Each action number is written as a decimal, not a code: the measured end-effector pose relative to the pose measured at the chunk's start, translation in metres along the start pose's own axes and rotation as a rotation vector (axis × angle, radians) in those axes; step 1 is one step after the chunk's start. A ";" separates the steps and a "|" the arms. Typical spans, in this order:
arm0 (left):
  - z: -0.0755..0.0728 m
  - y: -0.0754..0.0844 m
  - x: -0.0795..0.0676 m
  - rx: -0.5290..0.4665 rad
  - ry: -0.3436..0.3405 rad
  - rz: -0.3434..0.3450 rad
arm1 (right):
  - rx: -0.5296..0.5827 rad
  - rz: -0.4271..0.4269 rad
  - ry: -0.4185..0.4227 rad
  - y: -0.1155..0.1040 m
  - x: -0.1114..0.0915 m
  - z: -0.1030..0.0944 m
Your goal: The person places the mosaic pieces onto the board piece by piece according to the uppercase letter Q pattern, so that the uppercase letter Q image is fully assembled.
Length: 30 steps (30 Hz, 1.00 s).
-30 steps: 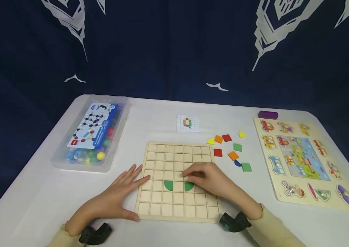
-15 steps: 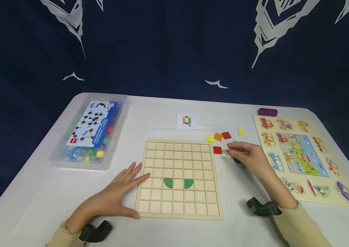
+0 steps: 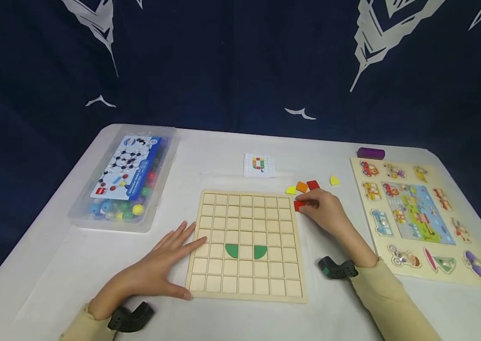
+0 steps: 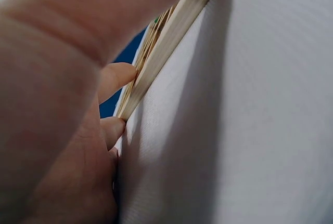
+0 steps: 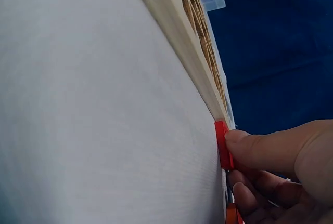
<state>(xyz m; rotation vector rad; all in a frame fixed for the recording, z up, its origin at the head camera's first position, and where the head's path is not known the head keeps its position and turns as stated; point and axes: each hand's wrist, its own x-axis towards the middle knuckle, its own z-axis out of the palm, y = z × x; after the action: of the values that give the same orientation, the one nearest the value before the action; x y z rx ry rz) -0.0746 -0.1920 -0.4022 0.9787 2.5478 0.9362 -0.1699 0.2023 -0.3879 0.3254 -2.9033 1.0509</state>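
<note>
The tan board (image 3: 246, 285) is gridded, its 2 pieces (image 3: 232, 250) green; right of it are 2 red squares (image 3: 298, 207).

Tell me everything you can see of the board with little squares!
The board looks like pale wood, with a rim and thin ridges making square cells. It lies flat on the white table. Two green quarter-circles sit in it, one bare cell between them. The left hand touches its left edge. I can't tell if the red square by its right edge touches it.

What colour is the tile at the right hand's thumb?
Red; the tile shows best in the right wrist view.
</note>
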 end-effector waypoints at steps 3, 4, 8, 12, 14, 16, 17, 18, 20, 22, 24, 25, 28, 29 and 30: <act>-0.001 0.000 0.000 0.008 0.007 -0.001 | -0.024 -0.015 0.013 -0.001 0.001 0.002; -0.001 0.000 0.000 0.008 0.009 0.000 | -0.027 -0.013 0.014 -0.001 0.001 0.002; 0.000 0.000 0.001 0.010 0.006 0.009 | -0.023 -0.003 0.019 -0.003 -0.001 0.003; 0.001 0.000 0.000 0.019 0.009 0.010 | -0.015 -0.013 0.030 -0.005 -0.002 0.003; 0.001 0.000 0.000 0.021 0.011 0.006 | -0.013 -0.013 0.036 -0.007 -0.002 0.001; 0.001 0.000 0.000 0.022 0.010 0.004 | -0.011 -0.009 0.046 -0.008 -0.003 -0.002; 0.001 0.000 0.000 0.023 0.007 0.005 | -0.008 -0.006 0.050 -0.009 -0.004 -0.003; 0.000 0.001 0.000 0.020 0.004 0.002 | -0.004 -0.002 0.053 -0.010 -0.004 -0.005; -0.001 0.002 0.000 0.022 0.000 -0.003 | 0.004 -0.010 0.063 -0.011 -0.004 -0.006; -0.002 0.003 -0.001 0.022 0.003 -0.002 | 0.013 -0.016 0.072 -0.014 -0.004 -0.008; -0.003 0.002 -0.001 0.021 0.008 -0.004 | 0.023 -0.022 0.081 -0.017 -0.004 -0.011; -0.003 0.002 -0.001 0.021 0.010 -0.004 | 0.037 -0.022 0.083 -0.019 -0.004 -0.012; -0.002 0.002 -0.001 0.015 0.012 -0.002 | 0.104 -0.011 0.077 -0.026 -0.007 -0.016; -0.001 0.002 -0.001 0.013 0.009 -0.003 | 0.142 -0.006 0.069 -0.030 -0.008 -0.017; -0.001 0.002 -0.001 0.011 0.006 -0.002 | 0.182 0.001 0.059 -0.033 -0.010 -0.017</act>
<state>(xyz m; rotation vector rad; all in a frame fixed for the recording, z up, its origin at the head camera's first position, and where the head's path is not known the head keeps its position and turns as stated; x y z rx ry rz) -0.0737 -0.1919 -0.4006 0.9775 2.5608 0.9267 -0.1543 0.1905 -0.3553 0.2926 -2.7621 1.3050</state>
